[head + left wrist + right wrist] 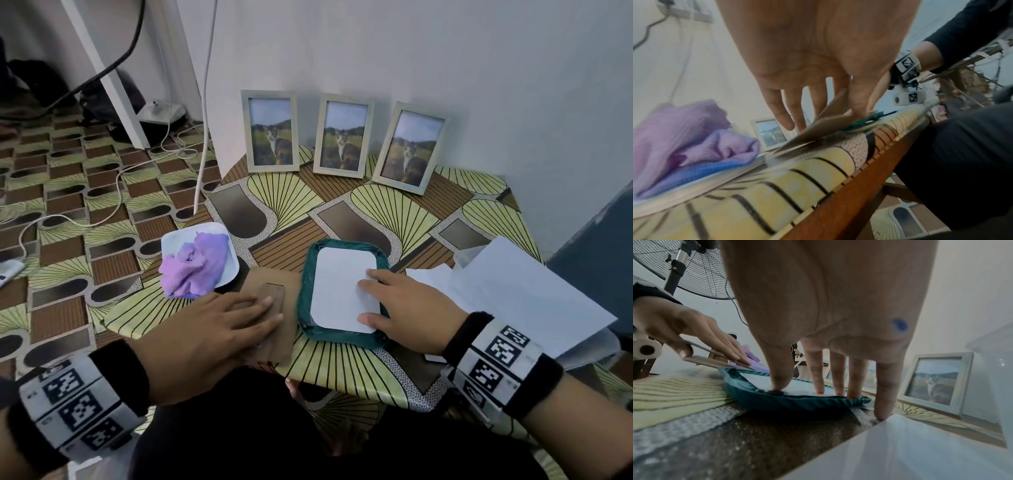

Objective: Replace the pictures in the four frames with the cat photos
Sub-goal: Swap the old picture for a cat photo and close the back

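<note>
My right hand (407, 308) lies flat on a white sheet (342, 291), seemingly a photo face-down, set inside the teal frame (305, 308), which lies back-up near the front edge of the bench (342, 363). The fingers (819, 382) are spread and nearly straight, tips pressing the sheet; the little finger comes down past the frame's edge at about 3 o'clock. My left hand (219, 325) is at 9 o'clock from the frame, fingers straight and together over a brown backing board (270, 346), thumb tucked beneath its lifted edge as the wrist views show, so I read it as a light pinch.

The frame's long axis runs 12 to 6 from where I sit. The board is just beside the frame's left rim, its near edge raised and tilted toward the frame. By my reckoning the next move carries the board toward 3 o'clock over the sheet, and the left hand is the nearer one for that; the right must clear without dragging the sheet askew.

Three pale frames (344, 138) with cat photos stand propped against the wall at 12 o'clock. A purple cloth (195, 267) rests on a white tray (178, 240) at 10 o'clock; loose white papers (513, 291) lie at 3 o'clock.
</note>
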`<state>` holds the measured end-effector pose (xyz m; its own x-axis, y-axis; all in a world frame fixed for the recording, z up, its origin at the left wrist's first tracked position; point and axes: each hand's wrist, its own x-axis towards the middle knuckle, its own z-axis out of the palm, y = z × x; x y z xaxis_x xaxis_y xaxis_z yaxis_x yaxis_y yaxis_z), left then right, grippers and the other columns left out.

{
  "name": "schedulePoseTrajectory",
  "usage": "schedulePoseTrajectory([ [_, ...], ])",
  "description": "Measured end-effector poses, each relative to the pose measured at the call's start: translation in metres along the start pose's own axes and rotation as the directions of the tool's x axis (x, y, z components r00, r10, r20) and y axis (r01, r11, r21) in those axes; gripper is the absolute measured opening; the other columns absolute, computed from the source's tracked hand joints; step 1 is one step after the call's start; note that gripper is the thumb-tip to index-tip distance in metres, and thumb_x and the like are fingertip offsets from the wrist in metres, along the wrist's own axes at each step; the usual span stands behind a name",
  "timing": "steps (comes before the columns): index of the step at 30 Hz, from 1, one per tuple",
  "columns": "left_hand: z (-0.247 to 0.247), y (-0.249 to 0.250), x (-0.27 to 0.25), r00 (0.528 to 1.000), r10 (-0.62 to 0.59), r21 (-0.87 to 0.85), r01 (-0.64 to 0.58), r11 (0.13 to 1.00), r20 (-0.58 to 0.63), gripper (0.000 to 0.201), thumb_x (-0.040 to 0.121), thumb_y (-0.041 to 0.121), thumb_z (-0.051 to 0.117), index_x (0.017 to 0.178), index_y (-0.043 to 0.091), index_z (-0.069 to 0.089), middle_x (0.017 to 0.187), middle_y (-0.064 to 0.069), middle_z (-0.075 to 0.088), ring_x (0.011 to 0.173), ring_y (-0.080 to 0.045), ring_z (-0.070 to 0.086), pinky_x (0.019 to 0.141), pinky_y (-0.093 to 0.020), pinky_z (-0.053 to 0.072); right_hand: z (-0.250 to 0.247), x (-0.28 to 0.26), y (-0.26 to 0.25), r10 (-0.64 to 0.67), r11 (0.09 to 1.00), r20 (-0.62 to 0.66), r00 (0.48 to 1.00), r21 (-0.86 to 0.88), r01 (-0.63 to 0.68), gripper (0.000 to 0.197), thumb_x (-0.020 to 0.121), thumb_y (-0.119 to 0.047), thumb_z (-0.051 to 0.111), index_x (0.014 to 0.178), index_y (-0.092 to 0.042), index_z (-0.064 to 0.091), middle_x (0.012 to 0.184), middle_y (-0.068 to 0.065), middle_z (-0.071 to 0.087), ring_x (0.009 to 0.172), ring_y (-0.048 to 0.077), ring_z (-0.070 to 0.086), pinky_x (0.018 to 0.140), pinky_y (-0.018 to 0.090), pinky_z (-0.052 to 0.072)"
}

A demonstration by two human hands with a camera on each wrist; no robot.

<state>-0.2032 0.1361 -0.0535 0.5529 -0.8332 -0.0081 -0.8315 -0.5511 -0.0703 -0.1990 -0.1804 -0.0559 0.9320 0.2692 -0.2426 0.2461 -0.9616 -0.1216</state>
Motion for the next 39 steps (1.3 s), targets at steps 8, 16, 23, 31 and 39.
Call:
schedulePoseTrajectory([
  [8,-0.007,-0.007,-0.003,0.914,-0.312,-0.28,0.237,0.93,-0.26,0.052,0.086,0.007,0.049,0.138,0.013,0.055,0.131,0.0,0.063,0.109,-0.021,0.066,0.079,-0.03,0.057,-0.002,0.002,-0.001,-0.003,1.0,-0.003,1.0,-0.019,0.003,0.058,0.096,-0.053,0.046,0.147,-0.028,0.035,0.162,-0.003,0.021,0.144,0.019,0.029,0.109,0.035,0.036],
  [16,-0.022,0.017,0.047,0.857,-0.38,-0.386,0.239,0.891,-0.347,0.056,0.083,0.003,0.047,0.137,0.01,0.054,0.142,-0.001,0.053,0.117,-0.026,0.063,0.081,-0.044,0.059,-0.004,0.002,0.0,-0.017,1.0,-0.025,1.0,-0.003,0.017,0.051,0.094,-0.054,0.049,0.137,-0.026,0.045,0.155,-0.003,0.034,0.137,0.021,0.038,0.104,0.037,0.042],
  [23,-0.005,0.041,0.096,0.997,-0.061,-0.009,0.061,0.998,0.053,0.07,0.097,0.01,0.039,0.156,0.019,0.002,0.164,0.001,0.003,0.15,-0.012,0.008,0.111,-0.038,0.038,0.001,0.002,0.004,-0.02,0.996,-0.069,0.997,0.083,0.026,0.054,0.091,-0.052,0.055,0.137,-0.025,0.045,0.151,-0.005,0.041,0.13,0.017,0.045,0.101,0.036,0.045],
  [31,0.004,0.037,0.102,0.985,0.003,0.017,-0.005,1.0,0.171,0.068,0.097,0.009,0.033,0.155,0.015,-0.001,0.164,-0.002,-0.002,0.15,-0.014,0.006,0.107,-0.043,0.042,-0.002,-0.001,0.018,-0.036,0.978,-0.139,0.99,0.199,0.063,0.061,0.09,-0.037,0.064,0.143,-0.018,0.04,0.147,-0.001,0.047,0.129,0.019,0.049,0.1,0.025,0.039],
  [39,0.002,0.022,0.098,0.999,0.029,-0.302,-0.039,0.952,-0.039,0.056,0.094,0.046,0.054,0.147,0.031,0.041,0.156,0.015,0.03,0.142,-0.003,0.032,0.112,-0.027,0.036,-0.003,-0.005,0.027,-0.084,0.99,-0.06,0.995,0.107,0.09,0.042,0.087,-0.044,0.066,0.119,-0.015,0.06,0.121,-0.002,0.059,0.116,0.017,0.05,0.098,0.031,0.041],
])
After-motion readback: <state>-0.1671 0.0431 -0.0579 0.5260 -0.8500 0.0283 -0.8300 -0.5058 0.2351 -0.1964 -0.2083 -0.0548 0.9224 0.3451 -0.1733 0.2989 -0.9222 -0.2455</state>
